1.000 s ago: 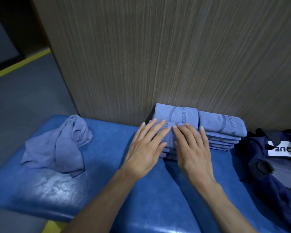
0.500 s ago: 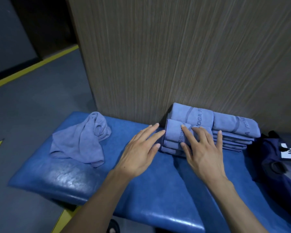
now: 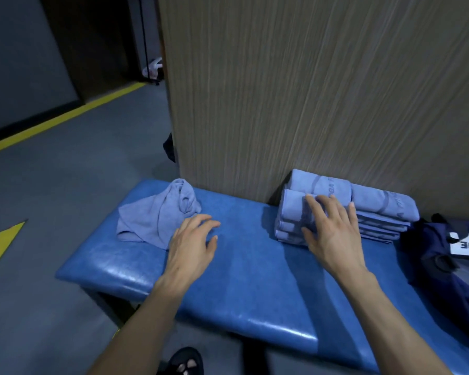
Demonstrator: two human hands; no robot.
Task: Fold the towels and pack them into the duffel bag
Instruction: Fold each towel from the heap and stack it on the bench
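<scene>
Blue folded towels sit far right on the bench. Right hand lies flat on them, fingers spread. Left hand, fingers loose, hovers near the crumpled towel.

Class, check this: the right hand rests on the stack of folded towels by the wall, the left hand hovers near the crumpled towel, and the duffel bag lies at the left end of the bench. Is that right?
Not quite. The head view shows the duffel bag at the right end of the bench, not the left. The right hand does rest on the stack of folded towels by the wall, and the left hand hovers near the crumpled towel.
</scene>
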